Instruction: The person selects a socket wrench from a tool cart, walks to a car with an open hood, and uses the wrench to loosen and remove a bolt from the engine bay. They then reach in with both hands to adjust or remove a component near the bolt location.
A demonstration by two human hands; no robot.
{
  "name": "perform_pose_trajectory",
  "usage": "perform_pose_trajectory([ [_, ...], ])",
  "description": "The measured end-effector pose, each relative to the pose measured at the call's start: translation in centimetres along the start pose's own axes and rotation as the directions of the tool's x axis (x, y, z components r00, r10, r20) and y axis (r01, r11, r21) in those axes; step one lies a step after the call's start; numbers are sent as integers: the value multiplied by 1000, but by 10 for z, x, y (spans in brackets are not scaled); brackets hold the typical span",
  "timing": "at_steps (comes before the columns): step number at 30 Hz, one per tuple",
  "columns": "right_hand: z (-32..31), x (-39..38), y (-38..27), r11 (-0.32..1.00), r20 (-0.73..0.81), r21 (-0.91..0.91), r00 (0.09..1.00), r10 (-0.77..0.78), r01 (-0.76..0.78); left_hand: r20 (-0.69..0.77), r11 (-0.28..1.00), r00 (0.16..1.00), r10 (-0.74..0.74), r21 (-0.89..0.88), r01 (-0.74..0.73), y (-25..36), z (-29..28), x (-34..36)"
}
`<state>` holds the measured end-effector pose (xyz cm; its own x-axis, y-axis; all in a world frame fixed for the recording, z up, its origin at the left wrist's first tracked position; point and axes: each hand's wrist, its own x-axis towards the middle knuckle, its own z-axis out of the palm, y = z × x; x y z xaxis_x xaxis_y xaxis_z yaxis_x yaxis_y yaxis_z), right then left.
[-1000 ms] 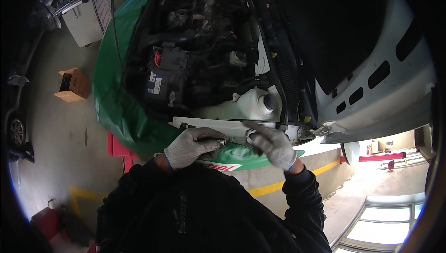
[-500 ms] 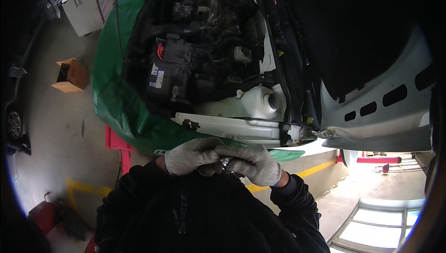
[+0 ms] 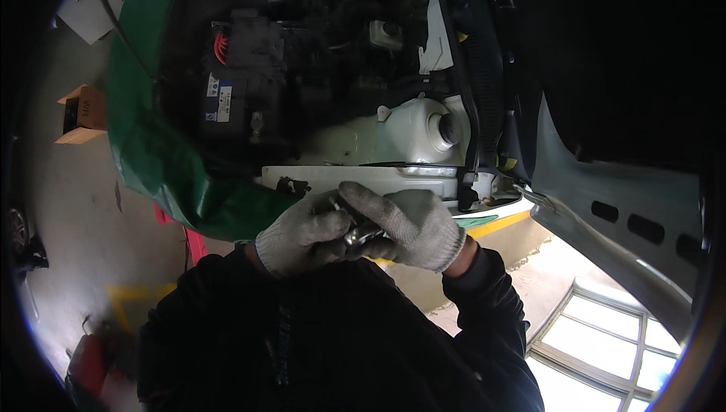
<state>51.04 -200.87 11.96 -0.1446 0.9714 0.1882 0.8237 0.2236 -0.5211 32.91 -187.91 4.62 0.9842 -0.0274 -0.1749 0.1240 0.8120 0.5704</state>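
Note:
Both of my hands wear pale knitted gloves and meet in front of my chest, at the near edge of the car's engine bay. My left hand (image 3: 301, 235) is closed, with curled fingers, around a small shiny metal piece (image 3: 353, 236). From the other side my right hand (image 3: 418, 229) grips the same piece, its thumb laid over the top. Gloved fingers cover most of the metal, so its exact kind does not show. Just beyond the hands runs the white fender edge (image 3: 348, 178).
A white fluid reservoir (image 3: 404, 136) with a dark cap and a black battery (image 3: 253, 102) sit in the engine bay. Green protective sheeting (image 3: 140, 121) drapes the car's left side. The raised hood (image 3: 578, 185) stands at right. A cardboard box (image 3: 93, 108) lies on the floor.
My view has shifted, so the engine bay sits further left and the hands higher. The right thumb has lifted over the metal piece; both hands still hold it.

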Motion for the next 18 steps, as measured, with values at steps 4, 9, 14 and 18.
perform_pose_trajectory([
  [4,-22,22,18,942,197,-314,962,186,-118,-75,994,992,-96,52,101,25,-24,25],
  [9,-74,53,69,866,370,-457,842,392,-202,-97,889,994,-57,447,95,75,-60,76],
  [14,-134,69,143,844,328,-337,788,521,-418,-29,877,995,-90,471,93,124,-110,152],
  [18,-137,77,219,515,44,628,687,725,-584,158,985,985,67,148,-91,149,-149,209],
])
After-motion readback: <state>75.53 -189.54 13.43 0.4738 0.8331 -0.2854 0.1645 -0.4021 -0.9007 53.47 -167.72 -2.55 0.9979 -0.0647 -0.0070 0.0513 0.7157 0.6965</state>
